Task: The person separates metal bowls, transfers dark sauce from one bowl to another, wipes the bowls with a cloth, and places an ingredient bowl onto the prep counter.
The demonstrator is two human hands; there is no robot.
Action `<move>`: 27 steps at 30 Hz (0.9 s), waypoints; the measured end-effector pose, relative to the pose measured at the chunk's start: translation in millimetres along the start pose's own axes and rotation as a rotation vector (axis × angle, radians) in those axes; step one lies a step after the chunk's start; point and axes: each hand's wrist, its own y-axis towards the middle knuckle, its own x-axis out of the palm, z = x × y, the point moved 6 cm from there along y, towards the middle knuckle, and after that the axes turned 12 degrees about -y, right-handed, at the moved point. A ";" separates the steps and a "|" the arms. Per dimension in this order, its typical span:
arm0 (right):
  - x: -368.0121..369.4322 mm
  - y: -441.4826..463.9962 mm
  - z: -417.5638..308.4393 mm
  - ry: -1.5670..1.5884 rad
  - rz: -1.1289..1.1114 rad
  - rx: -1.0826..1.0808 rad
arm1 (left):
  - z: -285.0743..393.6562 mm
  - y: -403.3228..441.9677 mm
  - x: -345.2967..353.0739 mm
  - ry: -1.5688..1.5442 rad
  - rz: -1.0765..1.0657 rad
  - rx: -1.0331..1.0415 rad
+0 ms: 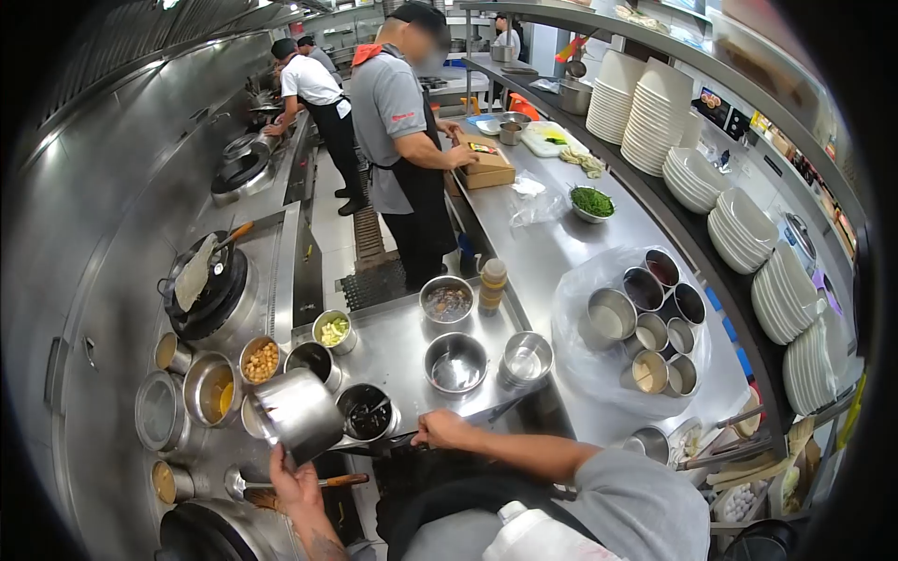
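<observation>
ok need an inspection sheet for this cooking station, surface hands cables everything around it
surface: stainless-steel counter, bare patches between items
job's things: deep stainless-steel pot, tilted; round steel pot of black contents, upright alongside
clutter: round metal cups bunched on a clear plastic bag
hands: left hand holds the tilted pot; right hand at the counter edge, grip unclear
cables: nothing seen
surroundings: co-worker in grey shirt at a cardboard box; stacked white dishes

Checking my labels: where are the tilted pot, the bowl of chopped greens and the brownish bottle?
Tilted pot [307, 411]: head view, outer wall.
Bowl of chopped greens [591, 220]: head view, near wall.
Brownish bottle [491, 294]: head view, body.
</observation>
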 end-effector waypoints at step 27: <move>111.7 -164.7 -99.8 -0.080 0.013 0.445 | 44.8 -22.8 -131.0 -0.187 -0.053 -0.252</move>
